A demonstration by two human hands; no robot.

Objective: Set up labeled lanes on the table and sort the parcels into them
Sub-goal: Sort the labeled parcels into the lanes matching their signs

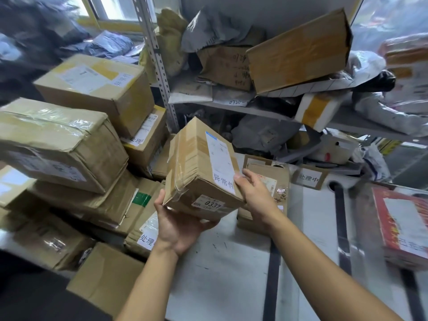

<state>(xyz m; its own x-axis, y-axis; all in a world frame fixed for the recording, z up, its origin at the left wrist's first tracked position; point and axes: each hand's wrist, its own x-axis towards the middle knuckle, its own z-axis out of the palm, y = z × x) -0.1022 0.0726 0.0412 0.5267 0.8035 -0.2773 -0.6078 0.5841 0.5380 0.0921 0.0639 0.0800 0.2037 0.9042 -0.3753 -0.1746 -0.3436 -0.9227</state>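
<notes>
Parcel, creased taped cardboard, cradled underneath by left hand; right hand grips its labelled side.

Stacked boxes block the left; bare table near; shelf crowds above.

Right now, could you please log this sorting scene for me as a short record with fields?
held item: cardboard parcel, raised above the table
parcel marks: sticker reading 0337, handwritten label 异常件
left hand: cups the parcel's near bottom corner from beneath
right hand: grips the parcel's right edge
lane markers: black tape strips on the table
lane label: small box marked 处理中 at the back
left side: stacked cardboard boxes
</notes>
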